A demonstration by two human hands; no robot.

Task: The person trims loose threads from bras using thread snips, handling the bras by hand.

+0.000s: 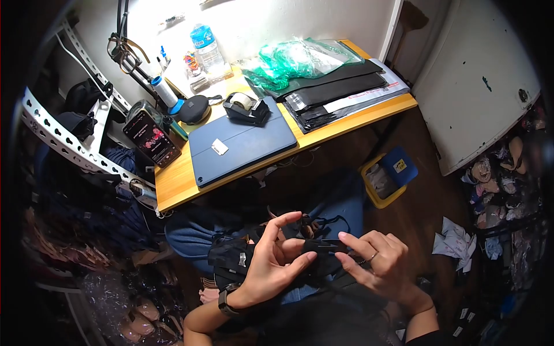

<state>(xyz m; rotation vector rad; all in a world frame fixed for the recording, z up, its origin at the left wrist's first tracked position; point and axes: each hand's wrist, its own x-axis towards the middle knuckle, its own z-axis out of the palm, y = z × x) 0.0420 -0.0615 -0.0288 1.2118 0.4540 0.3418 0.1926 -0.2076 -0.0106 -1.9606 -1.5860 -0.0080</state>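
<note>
A narrow black fabric strip (323, 247) is stretched between my two hands above my lap. My left hand (266, 260), with a dark watch on its wrist, grips the strip's left end; its index finger is raised and curved. At the other end, my right hand (378, 262) pinches the strip between thumb and fingers, and a ring shows on one finger. Black garments (226, 256) with a small pale tag lie across my jeans (187, 236). Dark cloth hangs below the strip, and I cannot tell whether it belongs to the same piece.
Ahead, the wooden desk (173, 193) bears a blue tablet case (239, 150), tape dispenser (248, 108), propped phone (151, 140), water bottle (209, 52) and black plastic packs (334, 86). A yellow bin (385, 203) stands right. Metal shelving (55, 130) is left; bagged clothes (499, 190) are right.
</note>
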